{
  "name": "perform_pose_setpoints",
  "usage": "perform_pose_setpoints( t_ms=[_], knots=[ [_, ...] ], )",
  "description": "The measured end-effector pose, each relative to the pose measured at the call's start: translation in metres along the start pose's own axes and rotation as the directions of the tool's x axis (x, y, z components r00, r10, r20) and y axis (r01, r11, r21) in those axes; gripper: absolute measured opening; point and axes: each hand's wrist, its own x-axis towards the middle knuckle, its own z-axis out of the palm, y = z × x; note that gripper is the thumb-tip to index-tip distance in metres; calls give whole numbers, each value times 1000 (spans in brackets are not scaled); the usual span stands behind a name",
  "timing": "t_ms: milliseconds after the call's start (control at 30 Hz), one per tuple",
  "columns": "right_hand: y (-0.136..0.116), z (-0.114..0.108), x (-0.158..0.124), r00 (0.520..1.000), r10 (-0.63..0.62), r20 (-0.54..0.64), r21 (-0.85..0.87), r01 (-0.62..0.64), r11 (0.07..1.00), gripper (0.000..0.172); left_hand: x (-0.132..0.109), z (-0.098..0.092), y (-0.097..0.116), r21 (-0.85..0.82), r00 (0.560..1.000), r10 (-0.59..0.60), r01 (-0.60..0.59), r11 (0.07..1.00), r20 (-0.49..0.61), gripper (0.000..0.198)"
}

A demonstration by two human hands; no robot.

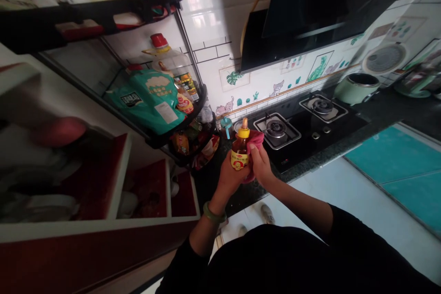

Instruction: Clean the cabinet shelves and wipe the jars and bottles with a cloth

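Note:
In front of me a sauce bottle (240, 158) with a yellow label and yellow cap stands upright in my left hand (230, 178), whose fingers wrap round its lower part. My right hand (262, 165) grips a pinkish-red cloth (255, 141) and presses it against the right side of the bottle. Part of the cloth also hangs below, between both hands. The bottle's back is hidden by the cloth and fingers.
A black gas hob (306, 133) with two burners lies to the right, a pale green pot (356, 88) beyond it. On the left stands a rack (151, 138) with a teal bag (151, 96) and an oil jug (172, 59). A dark range hood (310, 9) hangs above.

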Motion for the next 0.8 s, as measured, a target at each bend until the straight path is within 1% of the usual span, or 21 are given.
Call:
perform_pose_setpoints(
  t_ms=[67, 100, 167, 233, 267, 300, 333, 367, 400, 433, 500, 533, 567, 600, 667, 733, 800],
  knots=[
    [10, 0, -7, 999, 28, -17, 55, -27, 998, 51, 1, -2, -5, -35, 999, -10, 9, 999, -33, 43],
    [15, -1, -9, 999, 48, -6, 90, -47, 995, 53, 3, -3, -8, -46, 999, -8, 5, 999, -54, 44],
    [21, -2, -10, 993, 103, 56, 129, -109, 986, 57, 5, -9, -16, -71, 997, -1, -5, 997, -81, 51],
    [20, -4, -5, 979, 168, 118, 128, -183, 975, 60, 7, -15, -23, -138, 997, -4, -7, 990, -77, 57],
    [17, -5, -2, 973, 187, 136, 125, -204, 971, 61, 7, -17, -25, -184, 997, -5, -9, 983, -79, 59],
    [11, -5, 2, 973, 181, 143, 123, -199, 972, 62, 6, -18, -26, -220, 996, 0, -19, 975, -88, 60],
    [5, -4, 5, 977, 148, 151, 116, -166, 979, 63, 4, -17, -25, -235, 995, 16, -40, 971, -101, 62],
    [-1, -2, 8, 983, 88, 162, 94, -104, 990, 63, 1, -16, -23, -230, 992, 41, -68, 971, -120, 65],
    [-7, 1, 10, 983, 1, 184, 51, -11, 999, 63, -2, -13, -20, -210, 988, 66, -95, 973, -141, 67],
    [-10, 3, 11, 970, -101, 223, -7, 105, 994, 64, -5, -9, -17, -187, 983, 87, -117, 975, -160, 67],
    [-11, 9, 8, 904, -279, 325, -108, 328, 938, 64, -8, -2, -10, -201, 971, 102, -147, 969, -218, 66],
    [-7, 11, 5, 867, -335, 369, -135, 407, 904, 64, -9, 0, -8, -225, 962, 102, -161, 961, -252, 64],
    [-1, 12, 1, 835, -371, 407, -145, 460, 876, 64, -9, 0, -5, -252, 953, 95, -171, 953, -288, 62],
    [8, 13, -4, 815, -383, 435, -138, 481, 866, 64, -9, 0, -4, -273, 943, 86, -180, 945, -323, 60],
    [26, 14, -17, 813, -343, 469, -102, 436, 894, 64, -9, -5, 0, -293, 918, 56, -183, 938, -393, 57],
    [43, 13, -28, 827, -256, 501, -58, 327, 943, 65, -9, -13, 6, -275, 879, 20, -170, 946, -476, 55],
    [54, 10, -36, 831, -147, 536, -25, 190, 982, 62, -7, -23, 12, -218, 806, -4, -155, 964, -592, 50]
  ],
)
